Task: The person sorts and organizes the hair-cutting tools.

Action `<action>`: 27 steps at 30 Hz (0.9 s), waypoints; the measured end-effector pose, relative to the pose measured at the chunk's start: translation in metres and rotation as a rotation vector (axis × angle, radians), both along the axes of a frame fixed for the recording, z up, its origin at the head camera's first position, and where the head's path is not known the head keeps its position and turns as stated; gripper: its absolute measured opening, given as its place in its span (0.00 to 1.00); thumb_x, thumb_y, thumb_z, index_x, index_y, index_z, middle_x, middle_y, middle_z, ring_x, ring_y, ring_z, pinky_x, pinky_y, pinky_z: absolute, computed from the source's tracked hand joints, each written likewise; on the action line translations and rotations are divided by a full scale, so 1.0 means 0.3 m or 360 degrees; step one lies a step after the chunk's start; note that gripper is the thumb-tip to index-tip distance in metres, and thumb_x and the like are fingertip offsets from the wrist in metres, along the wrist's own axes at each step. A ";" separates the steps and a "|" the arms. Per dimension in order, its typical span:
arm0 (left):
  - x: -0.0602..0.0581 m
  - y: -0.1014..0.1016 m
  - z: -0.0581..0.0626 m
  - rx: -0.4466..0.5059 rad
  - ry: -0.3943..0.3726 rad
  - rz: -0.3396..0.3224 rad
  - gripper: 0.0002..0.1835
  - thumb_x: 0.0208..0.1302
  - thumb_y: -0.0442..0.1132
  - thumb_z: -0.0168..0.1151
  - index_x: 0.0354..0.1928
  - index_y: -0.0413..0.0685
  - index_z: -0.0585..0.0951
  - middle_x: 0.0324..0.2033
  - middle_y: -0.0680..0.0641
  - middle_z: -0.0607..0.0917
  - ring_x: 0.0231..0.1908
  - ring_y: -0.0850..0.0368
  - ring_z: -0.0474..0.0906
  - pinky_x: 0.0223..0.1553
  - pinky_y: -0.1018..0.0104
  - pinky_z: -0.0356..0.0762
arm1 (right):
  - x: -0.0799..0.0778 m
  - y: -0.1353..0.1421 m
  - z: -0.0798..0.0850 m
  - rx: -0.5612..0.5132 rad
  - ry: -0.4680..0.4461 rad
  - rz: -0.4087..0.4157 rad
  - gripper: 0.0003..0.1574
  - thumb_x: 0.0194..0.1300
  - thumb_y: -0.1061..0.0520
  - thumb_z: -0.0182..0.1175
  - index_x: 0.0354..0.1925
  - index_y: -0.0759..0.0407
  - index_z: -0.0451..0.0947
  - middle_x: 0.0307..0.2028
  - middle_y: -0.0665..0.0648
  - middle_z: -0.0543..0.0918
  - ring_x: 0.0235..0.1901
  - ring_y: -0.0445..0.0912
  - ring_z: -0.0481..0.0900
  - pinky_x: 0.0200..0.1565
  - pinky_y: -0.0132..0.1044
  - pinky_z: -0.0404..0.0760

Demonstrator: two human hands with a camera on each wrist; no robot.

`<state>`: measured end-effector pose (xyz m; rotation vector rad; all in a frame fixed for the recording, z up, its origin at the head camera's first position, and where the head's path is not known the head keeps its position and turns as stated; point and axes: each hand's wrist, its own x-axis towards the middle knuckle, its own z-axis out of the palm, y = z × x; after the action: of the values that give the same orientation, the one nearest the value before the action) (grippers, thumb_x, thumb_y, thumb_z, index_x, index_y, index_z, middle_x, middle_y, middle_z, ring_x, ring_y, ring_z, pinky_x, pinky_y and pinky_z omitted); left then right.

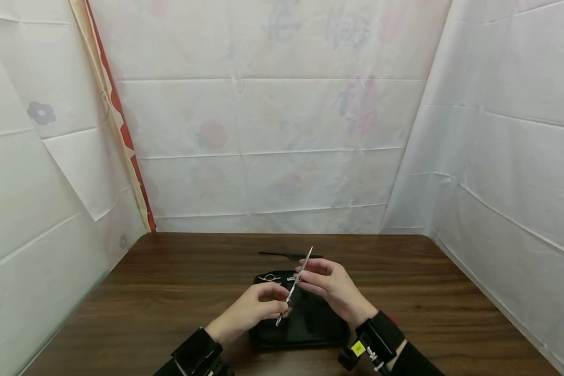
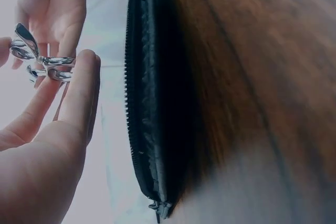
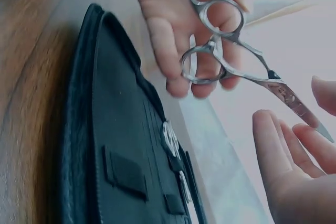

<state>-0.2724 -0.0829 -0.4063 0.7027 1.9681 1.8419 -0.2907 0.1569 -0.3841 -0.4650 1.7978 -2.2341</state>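
Note:
A pair of silver hairdressing scissors [image 1: 292,290] is raised over a black zippered case [image 1: 305,342], blades pointing up and away. My left hand [image 1: 258,305] holds them by the finger rings. In the right wrist view the rings and finger rest of the scissors [image 3: 223,35] show in front of that left hand [image 3: 168,19]. My right hand [image 1: 331,287] is at the blades with relaxed fingers. The blade end overlaps the index finger of the right hand [image 3: 294,182], while the thumb stands apart from it. The left wrist view shows the rings of the scissors [image 2: 52,66] between the left fingers.
The case lies open on the brown wooden table [image 1: 178,292], with slots and straps inside. Another silver pair of scissors [image 1: 269,277] sits at its far left. Beyond it lies a black tail comb [image 1: 282,255]. White sheets [image 1: 263,115] hang around the table.

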 end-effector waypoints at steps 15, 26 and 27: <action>0.006 0.022 -0.007 -0.0127 0.0182 0.0115 0.20 0.70 0.39 0.64 0.57 0.33 0.80 0.43 0.45 0.87 0.43 0.55 0.84 0.45 0.63 0.81 | 0.022 -0.022 -0.016 -0.0164 -0.0172 -0.0095 0.33 0.67 0.68 0.65 0.66 0.75 0.66 0.48 0.60 0.85 0.52 0.51 0.85 0.58 0.45 0.79; 0.005 0.027 -0.010 -0.0124 0.0228 0.0126 0.20 0.70 0.38 0.65 0.57 0.32 0.80 0.47 0.40 0.87 0.45 0.54 0.84 0.44 0.65 0.82 | 0.038 -0.031 -0.019 -0.0187 -0.0114 -0.0090 0.30 0.66 0.68 0.66 0.63 0.76 0.68 0.46 0.60 0.86 0.49 0.51 0.86 0.57 0.46 0.80; 0.006 0.027 -0.009 -0.0128 0.0242 0.0128 0.20 0.69 0.38 0.65 0.57 0.32 0.80 0.47 0.39 0.86 0.45 0.55 0.84 0.44 0.65 0.82 | 0.040 -0.031 -0.019 -0.0187 -0.0108 -0.0087 0.30 0.66 0.68 0.66 0.63 0.75 0.69 0.46 0.60 0.86 0.49 0.50 0.86 0.57 0.46 0.80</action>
<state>-0.2706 -0.0749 -0.4090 0.7695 2.1833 1.7901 -0.2788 0.1475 -0.3897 -0.3615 1.6721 -2.3719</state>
